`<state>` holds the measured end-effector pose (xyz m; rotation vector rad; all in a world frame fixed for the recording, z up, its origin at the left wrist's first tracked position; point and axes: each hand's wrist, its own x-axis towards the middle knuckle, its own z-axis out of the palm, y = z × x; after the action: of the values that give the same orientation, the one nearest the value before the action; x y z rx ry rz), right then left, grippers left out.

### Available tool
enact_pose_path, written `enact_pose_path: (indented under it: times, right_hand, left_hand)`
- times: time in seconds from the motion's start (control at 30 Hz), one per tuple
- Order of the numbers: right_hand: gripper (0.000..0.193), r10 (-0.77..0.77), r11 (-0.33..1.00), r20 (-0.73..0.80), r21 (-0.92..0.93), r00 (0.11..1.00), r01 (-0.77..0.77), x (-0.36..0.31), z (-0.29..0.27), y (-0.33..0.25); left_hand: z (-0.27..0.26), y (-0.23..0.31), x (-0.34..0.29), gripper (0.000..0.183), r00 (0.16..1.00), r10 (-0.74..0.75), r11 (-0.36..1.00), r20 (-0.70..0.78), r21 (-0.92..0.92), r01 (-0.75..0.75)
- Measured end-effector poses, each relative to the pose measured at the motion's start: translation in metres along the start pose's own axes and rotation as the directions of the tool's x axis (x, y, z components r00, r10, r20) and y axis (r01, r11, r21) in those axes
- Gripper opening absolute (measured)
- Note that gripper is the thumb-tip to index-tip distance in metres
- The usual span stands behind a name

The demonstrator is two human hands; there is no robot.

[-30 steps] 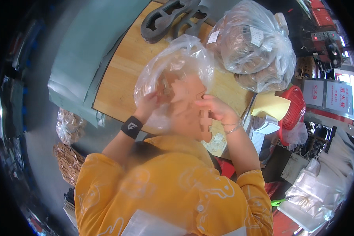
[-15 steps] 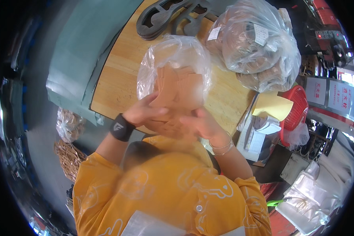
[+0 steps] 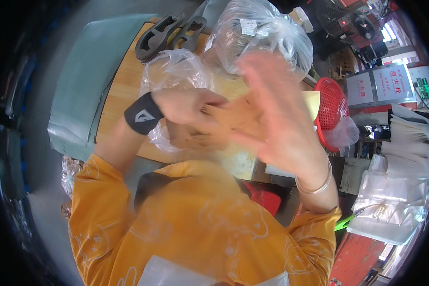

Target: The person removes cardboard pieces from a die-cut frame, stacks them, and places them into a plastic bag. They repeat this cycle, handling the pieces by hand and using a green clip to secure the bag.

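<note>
Several flat tan-brown cut pieces (image 3: pixel 243 117) fan out between my hands above the table. Their material is unclear. My left hand (image 3: pixel 188 108), with a black wristband, has its fingers closed on one end of them. My right hand (image 3: pixel 283 114) is smeared by motion; its fingers point up and away, stretched out, with the palm against or close to the pieces' right end. More brown pieces (image 3: pixel 181 135) show below my left hand, by a clear plastic bag (image 3: pixel 174 69) that stands on the wooden table (image 3: pixel 121 90) with its mouth loose.
Dark grey loop-shaped templates (image 3: pixel 157 38) lie at the table's far left. Behind my right hand sits a large clear bag (image 3: pixel 267 28) of bundled pieces. A red plastic basket (image 3: pixel 330 102) and yellow paper (image 3: pixel 312 102) are at the right. Pale green sheeting (image 3: pixel 86 81) hangs on the left.
Both hands have risen and shifted, bringing brown pieces up from the bag's mouth. My right hand has swung up and right with its fingers extended. The view has turned somewhat to the right.
</note>
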<state>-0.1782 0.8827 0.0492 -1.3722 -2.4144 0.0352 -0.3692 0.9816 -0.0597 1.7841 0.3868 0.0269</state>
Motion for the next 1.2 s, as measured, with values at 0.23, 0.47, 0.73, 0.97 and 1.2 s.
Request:
enact_pose_path:
  times: [0.23, 0.47, 0.73, 0.97, 1.2]
  right_hand:
    - [0.055, -0.128, 0.783, 0.691, 0.511, 0.712, -0.356, 0.029, 0.06, 0.029]
    - [0.023, -0.025, 0.204, 0.852, 0.517, 0.523, -0.832, 0.002, 0.1, 0.04]
    - [0.029, 0.245, -0.112, 0.584, 0.81, 0.774, -0.576, -0.002, 0.091, 0.034]
    - [0.046, 0.581, 0.531, 0.282, 0.579, 0.763, -0.619, -0.037, 0.121, 0.01]
    - [0.053, 0.406, 0.893, -0.043, 0.23, 0.913, -0.387, -0.028, 0.107, 0.001]
  left_hand:
    - [0.003, 0.019, 0.017, 0.039, 0.993, 0.039, 0.952, 0.111, 0.299, -0.071]
    - [0.003, -0.059, -0.049, 0.017, 0.243, 0.009, 0.861, -0.97, -0.116, -0.495]
    - [0.113, -0.072, -0.033, 0.052, 0.776, 0.066, 0.43, -0.627, -0.684, -0.589]
    - [0.09, -0.086, 0.004, 0.047, 0.867, -0.079, 0.163, -0.492, -0.865, -0.475]
    - [0.103, -0.087, 0.018, 0.043, 0.863, -0.196, 0.15, -0.466, -0.884, -0.444]
